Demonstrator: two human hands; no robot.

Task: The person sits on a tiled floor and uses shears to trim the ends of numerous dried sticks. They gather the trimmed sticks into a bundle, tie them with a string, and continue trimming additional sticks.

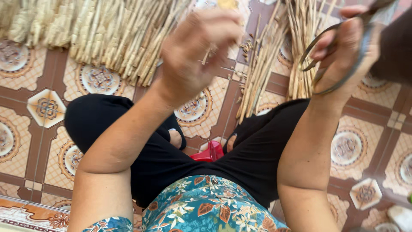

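Head view, person seated low on a red stool [210,152], black trousers, floral top, knees apart over a patterned tile floor [40,107].

Left hand [195,53] is raised mid-frame, blurred by motion, back of hand toward camera. Fingers are curled inward and seem to pinch a short pale piece of reed stalk [210,53] that pokes out near the fingertips; blur makes the exact grip hard to tell.

Right hand [343,53] is raised at upper right and holds a pair of scissors [330,56]. Fingers pass through the dark metal loops, thumb on the upper side. The blades run up toward the top right edge and are mostly out of view, so open or closed cannot be told. Something dark and blurred sits just right of the hand.

Hands are well apart, both held above the floor, not touching each other.

On the floor: a large heap of dried reed stalks [107,34] fanned out across the upper left, a second narrower bundle of stalks [266,60] lying between the two hands beyond the knees, running up to the top edge. Small cut scraps [246,47] are scattered on the tiles beside that bundle.
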